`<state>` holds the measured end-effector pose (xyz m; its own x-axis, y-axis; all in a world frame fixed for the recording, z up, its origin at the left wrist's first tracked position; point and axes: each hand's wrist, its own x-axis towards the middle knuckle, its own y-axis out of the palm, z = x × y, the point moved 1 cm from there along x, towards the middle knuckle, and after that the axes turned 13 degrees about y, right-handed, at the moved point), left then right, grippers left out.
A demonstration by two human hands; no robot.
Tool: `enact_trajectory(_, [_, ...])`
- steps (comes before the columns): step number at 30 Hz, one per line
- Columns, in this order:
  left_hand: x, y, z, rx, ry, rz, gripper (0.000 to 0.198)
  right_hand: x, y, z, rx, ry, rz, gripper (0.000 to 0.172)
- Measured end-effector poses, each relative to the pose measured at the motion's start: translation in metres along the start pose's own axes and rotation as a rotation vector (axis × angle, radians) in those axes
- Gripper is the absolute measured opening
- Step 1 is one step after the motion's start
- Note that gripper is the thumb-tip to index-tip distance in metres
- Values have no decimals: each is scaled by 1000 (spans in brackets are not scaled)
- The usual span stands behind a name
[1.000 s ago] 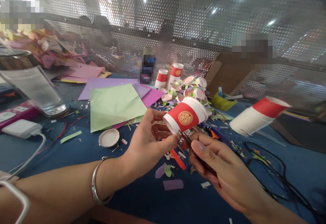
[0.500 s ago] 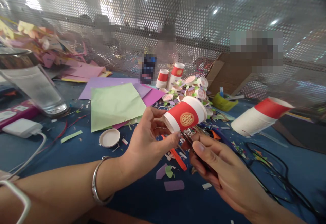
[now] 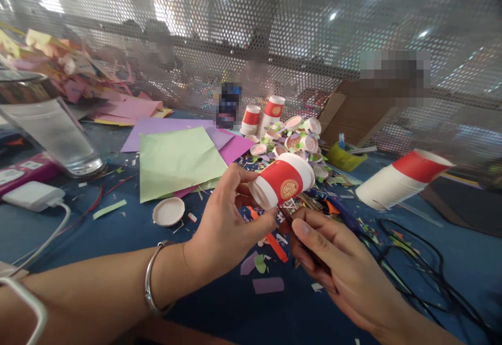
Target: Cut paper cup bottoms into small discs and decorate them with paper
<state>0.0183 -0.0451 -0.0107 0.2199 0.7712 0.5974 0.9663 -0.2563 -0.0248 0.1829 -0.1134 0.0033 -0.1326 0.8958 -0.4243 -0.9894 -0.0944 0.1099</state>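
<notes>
Thumb and fingers of my left hand [image 3: 231,217] are closed around the base end of a red and white paper cup [image 3: 280,180], which lies tilted on its side in the air. A gold emblem shows on its red band. In my right hand [image 3: 325,248] is a pair of dark scissors [image 3: 288,214], mostly hidden by the fingers. Their narrow tips reach the underside of the cup near its base; whether they touch it I cannot tell. Beneath the hands an orange-red stick-like tool [image 3: 276,246] lies among paper scraps [image 3: 268,285].
Cut cup bottoms [image 3: 308,144] are heaped behind the held cup, near upright cups [image 3: 251,117]. A stack of cups [image 3: 402,177] leans at right, above black cables [image 3: 408,261]. Green paper [image 3: 180,162], a cup bottom [image 3: 168,212], a glass of water [image 3: 66,136] and a charger [image 3: 35,197] lie left.
The cup has tipped and turned slightly in my left hand, its emblem now lower. My right hand has shifted slightly left with the scissors.
</notes>
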Motion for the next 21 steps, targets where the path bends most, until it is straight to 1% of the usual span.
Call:
enact_trajectory(4, [-2, -3, 1, 96, 84, 15, 39, 1, -1, -1, -7, 7, 0, 36])
enact_trajectory(7, [-4, -4, 0, 121, 137, 32, 41, 1, -1, -3, 3, 1, 12, 36])
enact_trajectory(9, [-4, -2, -2, 124, 148, 52, 42, 1, 0, -2, 18, -8, 7, 36])
enact_trajectory(12, [-3, 0, -3, 77, 69, 66, 44, 0, 2, 0, 31, -27, -5, 36])
enact_trajectory(15, [-1, 2, -3, 20, -22, 43, 47, -1, 3, 2, 35, -36, -8, 37])
enact_trajectory(21, [1, 2, 1, -80, -104, 26, 43, 1, 1, -1, 11, -36, -45, 41])
